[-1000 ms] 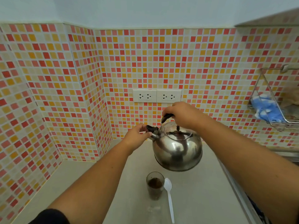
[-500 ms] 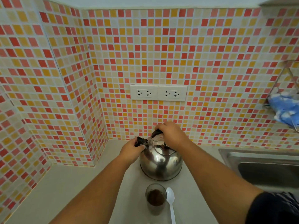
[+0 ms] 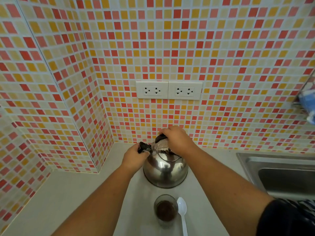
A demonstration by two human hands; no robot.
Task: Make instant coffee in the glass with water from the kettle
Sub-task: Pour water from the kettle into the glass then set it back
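We are covering most of the kettle's black handle [image 3: 161, 137] with our right hand [image 3: 177, 140], and our left hand [image 3: 134, 157] is hiding the spout cap's [image 3: 144, 147] underside. Far right of that hand, the edge is cutting off the sink [image 3: 281, 174] and wire rack [image 3: 305, 103].

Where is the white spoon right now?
In the head view, the white plastic spoon lies on the counter at bottom centre, just right of the glass of dark coffee, nearer the person than the steel kettle.
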